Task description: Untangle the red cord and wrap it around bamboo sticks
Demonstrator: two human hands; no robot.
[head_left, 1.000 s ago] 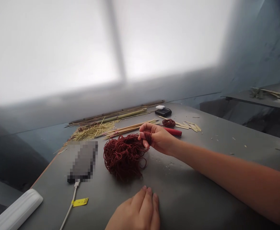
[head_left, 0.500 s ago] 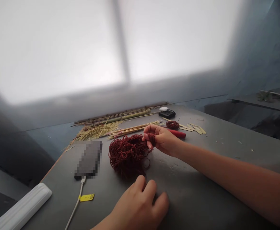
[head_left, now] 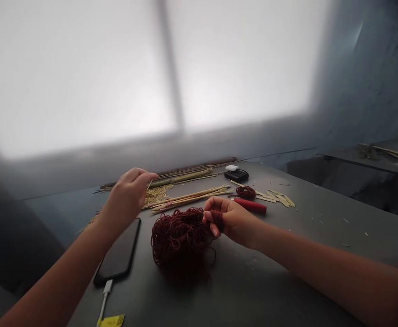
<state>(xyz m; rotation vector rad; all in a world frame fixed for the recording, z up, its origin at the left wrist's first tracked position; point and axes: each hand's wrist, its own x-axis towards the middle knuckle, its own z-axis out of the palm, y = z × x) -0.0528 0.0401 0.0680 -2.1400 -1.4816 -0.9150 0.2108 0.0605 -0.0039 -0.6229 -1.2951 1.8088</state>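
A tangled heap of dark red cord (head_left: 181, 236) lies on the grey table in front of me. At its right edge, my right hand (head_left: 226, 222) is closed around a small wound bundle of the same cord (head_left: 217, 219). My left hand (head_left: 129, 193) is raised to the left of the heap, above the far end of a phone (head_left: 122, 254). Its fingers are pinched together. A thin pale sliver shows below the fingertips, but I cannot tell whether it is held or is straw behind.
Pointed sticks (head_left: 192, 196), loose straw (head_left: 160, 194) and long canes (head_left: 185, 176) lie at the back. Farther right are a red-handled tool (head_left: 251, 205), a small cord coil (head_left: 246, 192), pale strips (head_left: 281, 197) and a black object (head_left: 236, 175). A white cable (head_left: 104, 297) runs from the phone.
My left hand has risen from the front of the table, moving up and left to above the phone. My right hand keeps its grip on the cord bundle. The view has shifted slightly.
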